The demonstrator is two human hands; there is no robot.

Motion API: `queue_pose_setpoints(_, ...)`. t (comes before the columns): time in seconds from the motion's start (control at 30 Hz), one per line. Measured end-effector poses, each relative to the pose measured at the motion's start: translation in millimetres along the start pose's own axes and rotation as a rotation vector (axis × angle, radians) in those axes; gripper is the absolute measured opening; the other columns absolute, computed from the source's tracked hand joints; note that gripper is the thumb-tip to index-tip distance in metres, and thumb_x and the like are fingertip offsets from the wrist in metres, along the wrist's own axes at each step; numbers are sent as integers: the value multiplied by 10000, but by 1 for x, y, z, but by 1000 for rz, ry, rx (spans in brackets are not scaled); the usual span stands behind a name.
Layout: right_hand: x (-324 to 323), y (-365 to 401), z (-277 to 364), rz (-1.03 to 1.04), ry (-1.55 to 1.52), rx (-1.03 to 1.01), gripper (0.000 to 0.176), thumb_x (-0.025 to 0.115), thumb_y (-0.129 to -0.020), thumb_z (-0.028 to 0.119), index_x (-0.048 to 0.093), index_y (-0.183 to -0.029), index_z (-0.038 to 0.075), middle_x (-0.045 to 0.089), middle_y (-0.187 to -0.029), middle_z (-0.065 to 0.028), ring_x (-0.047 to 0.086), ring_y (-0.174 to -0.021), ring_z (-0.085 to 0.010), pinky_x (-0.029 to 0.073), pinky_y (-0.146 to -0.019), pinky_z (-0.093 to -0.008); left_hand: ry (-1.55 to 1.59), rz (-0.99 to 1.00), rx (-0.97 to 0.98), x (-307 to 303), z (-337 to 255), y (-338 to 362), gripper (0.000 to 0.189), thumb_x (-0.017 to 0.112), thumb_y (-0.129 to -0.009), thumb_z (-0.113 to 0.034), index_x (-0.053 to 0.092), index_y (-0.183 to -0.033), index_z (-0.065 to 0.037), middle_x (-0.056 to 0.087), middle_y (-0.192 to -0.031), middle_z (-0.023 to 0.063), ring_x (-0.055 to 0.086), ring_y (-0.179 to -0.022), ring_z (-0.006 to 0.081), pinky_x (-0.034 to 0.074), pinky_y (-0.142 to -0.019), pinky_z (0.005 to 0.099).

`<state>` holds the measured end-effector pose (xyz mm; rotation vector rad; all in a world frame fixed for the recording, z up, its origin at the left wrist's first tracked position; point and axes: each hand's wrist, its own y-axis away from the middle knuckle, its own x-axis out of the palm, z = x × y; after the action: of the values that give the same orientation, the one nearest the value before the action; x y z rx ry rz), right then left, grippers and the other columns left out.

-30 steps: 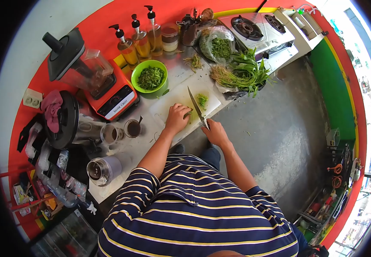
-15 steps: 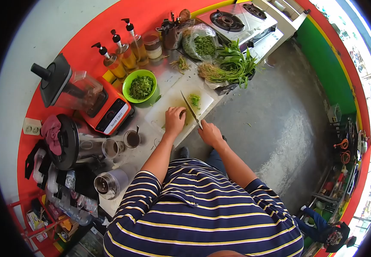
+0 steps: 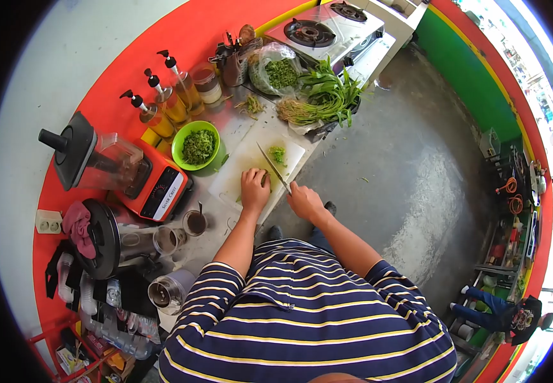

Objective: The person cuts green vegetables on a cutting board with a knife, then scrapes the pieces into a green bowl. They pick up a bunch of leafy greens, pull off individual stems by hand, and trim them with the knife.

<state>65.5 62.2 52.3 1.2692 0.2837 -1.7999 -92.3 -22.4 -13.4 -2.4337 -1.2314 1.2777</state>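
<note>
My right hand is closed around the handle of a kitchen knife. Its blade slants up and left over a white cutting board. On the board, my left hand rests with its fingers curled down, just left of the blade. Whatever lies under those fingertips is too hidden to name. Beyond the blade sits a small heap of finely chopped greens. A lime-green bowl of chopped greens stands at the board's upper left.
Leafy greens with roots lie past the board, beside a plastic bag of chopped greens. A gas stove is at the far end. Pump bottles, a red blender and a cup line the left. Another person is lower right.
The whole view has shifted, so the counter things appear further left. Both hands and the knife keep much the same place over the board. The other person shows more fully.
</note>
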Motion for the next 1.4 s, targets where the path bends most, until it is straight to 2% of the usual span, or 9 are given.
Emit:
queue_pose_setpoints(0.33,25,-8,10,37,71,91,190,506,-920,110,481,-1075,3,704,-907,-280,701,-839,-455,565,-737,-537,-21,-16,16,0,3,1,120,731,-813,-81,706,-926,-50,637,-945,90,576,-951,317,469,-852,423)
queue_pose_setpoints(0.57,8,-17,15,33,164,9,184,511,-917,106,483,-1059,-8,712,-900,-266,716,-852,-428,575,-747,-516,-35,-13,-16,-1,4,2,111,733,-811,-89,706,-914,-61,647,-950,84,580,-962,318,465,-860,424)
queue_pose_setpoints(0.73,26,-10,24,17,166,89,197,518,-916,106,500,-1075,-10,717,-890,-256,722,-846,-419,585,-746,-492,0,-27,-26,-1,6,2,112,727,-817,-89,702,-924,-68,661,-981,75,581,-971,308,454,-872,423)
queue_pose_setpoints(0.83,21,-23,19,-6,153,47,198,518,-917,102,502,-1083,-5,719,-887,-251,722,-844,-421,586,-750,-491,32,-10,-66,-3,6,1,119,729,-810,-80,697,-923,-60,658,-972,81,582,-970,313,461,-869,425)
queue_pose_setpoints(1.0,3,-19,24,76,231,34,203,522,-916,107,490,-1078,-11,715,-921,-268,720,-867,-424,583,-774,-490,28,-25,-38,-2,6,3,120,728,-807,-79,694,-916,-43,645,-949,93,582,-962,321,476,-863,422)
queue_pose_setpoints(1.13,26,-11,24,103,188,90,260,547,-904,105,456,-1114,-19,713,-956,-273,718,-900,-422,581,-793,-480,25,-55,-27,-2,7,3,123,720,-810,-83,706,-924,-39,634,-935,103,581,-946,325,485,-859,421)
queue_pose_setpoints(1.3,10,-25,23,144,228,41,280,545,-906,105,437,-1132,-20,710,-987,-277,711,-935,-423,572,-822,-492,29,-34,-56,-6,5,4,93,719,-804,-73,722,-890,-37,642,-921,96,588,-944,315,492,-853,414)
queue_pose_setpoints(1.4,3,-25,26,147,196,4,279,511,-914,115,444,-1136,-40,691,-981,-317,687,-947,-478,551,-845,-523,46,-6,-87,-10,6,2,86,719,-800,-68,730,-880,-36,656,-921,93,594,-951,312,495,-863,406)
